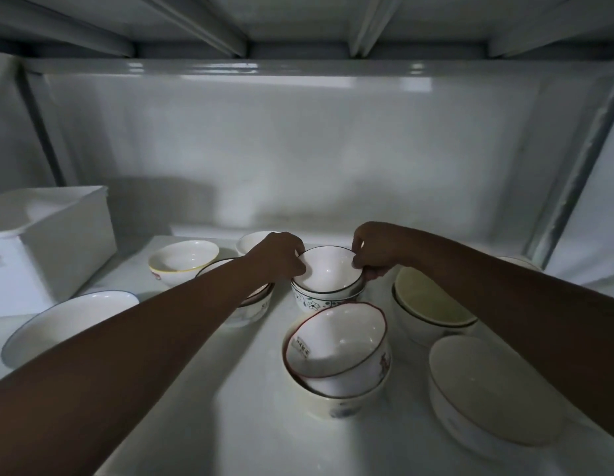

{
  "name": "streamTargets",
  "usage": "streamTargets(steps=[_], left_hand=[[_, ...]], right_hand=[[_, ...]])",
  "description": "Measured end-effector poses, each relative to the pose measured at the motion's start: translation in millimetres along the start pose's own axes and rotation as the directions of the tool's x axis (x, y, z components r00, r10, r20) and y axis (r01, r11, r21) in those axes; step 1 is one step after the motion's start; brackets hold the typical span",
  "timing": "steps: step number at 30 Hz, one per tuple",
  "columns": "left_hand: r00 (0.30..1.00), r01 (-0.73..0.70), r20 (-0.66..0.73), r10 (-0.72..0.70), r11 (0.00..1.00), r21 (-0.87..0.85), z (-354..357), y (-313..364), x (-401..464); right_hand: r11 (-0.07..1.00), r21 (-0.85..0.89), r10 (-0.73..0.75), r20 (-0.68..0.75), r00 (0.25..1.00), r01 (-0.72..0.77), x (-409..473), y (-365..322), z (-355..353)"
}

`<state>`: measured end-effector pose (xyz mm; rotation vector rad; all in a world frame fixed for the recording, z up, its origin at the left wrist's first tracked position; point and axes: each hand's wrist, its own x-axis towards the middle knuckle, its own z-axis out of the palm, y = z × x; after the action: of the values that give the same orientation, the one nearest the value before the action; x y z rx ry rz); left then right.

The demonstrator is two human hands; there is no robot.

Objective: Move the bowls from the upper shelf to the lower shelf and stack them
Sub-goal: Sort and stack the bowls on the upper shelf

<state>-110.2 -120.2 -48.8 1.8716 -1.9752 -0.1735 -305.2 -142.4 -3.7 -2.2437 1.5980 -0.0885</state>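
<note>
A white bowl with a thin dark rim (328,271) sits nested in a flower-patterned bowl (310,303) in the middle of the white shelf (202,417). My left hand (281,254) pinches its left rim and my right hand (374,254) pinches its right rim. In front of it a red-rimmed bowl (336,341) lies tilted inside another bowl. To the right stands a stack with a yellowish inside (432,300), and a wide white bowl (484,389) sits nearer. Under my left forearm is another red-rimmed stack (254,304).
A white plastic bin (48,242) stands at the left. A yellow-rimmed bowl (183,259) and a plain white bowl (252,240) sit behind my left hand, and a blue-rimmed plate (68,321) lies at the front left. The upper shelf's underside (298,25) is overhead.
</note>
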Motion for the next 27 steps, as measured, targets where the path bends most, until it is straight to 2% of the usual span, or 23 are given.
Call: streamTargets(steps=[3,8,11,13,18,19,21,24,27], left_hand=[[1.0,-0.006,0.026,0.005,1.0,0.021,1.7,1.6,0.0],[0.998,-0.012,0.058,0.008,0.998,0.069,3.3,2.7,-0.9],[0.997,-0.019,0.082,0.013,0.997,0.08,3.6,3.2,-2.5],[0.999,-0.022,0.05,0.019,0.998,0.066,0.0,3.7,-6.5],[0.985,-0.125,-0.119,0.121,0.992,-0.027,-25.0,13.3,-29.4],[0.987,-0.139,-0.091,0.13,0.985,-0.1,-30.9,17.4,-37.4],[0.992,-0.083,0.077,0.104,0.966,-0.245,-38.9,24.3,-55.4],[0.937,0.021,0.346,0.055,0.977,-0.213,-42.9,32.3,-77.2],[0.894,0.011,0.442,0.071,0.984,-0.18,-40.7,36.6,-89.5]], right_hand=[[0.998,-0.065,0.009,0.044,0.999,-0.006,0.7,0.7,4.8],[0.982,-0.186,-0.046,-0.022,0.999,0.041,-0.9,1.3,9.5],[0.978,-0.203,-0.046,-0.01,0.999,0.043,-3.4,0.2,11.4],[0.986,-0.161,-0.052,-0.001,0.999,0.051,-5.9,-0.1,6.0],[0.986,0.146,-0.073,-0.089,0.993,0.086,-32.8,-3.0,-44.9],[0.977,0.196,-0.076,-0.077,0.994,0.09,-43.5,-3.2,-52.4],[0.971,0.22,-0.09,-0.007,0.996,0.09,-65.3,-4.9,-56.2],[0.984,0.166,-0.086,0.149,0.985,0.061,-93.1,-10.5,-39.8],[0.991,0.125,-0.068,0.254,0.965,0.037,-108.6,-12.5,-16.8]])
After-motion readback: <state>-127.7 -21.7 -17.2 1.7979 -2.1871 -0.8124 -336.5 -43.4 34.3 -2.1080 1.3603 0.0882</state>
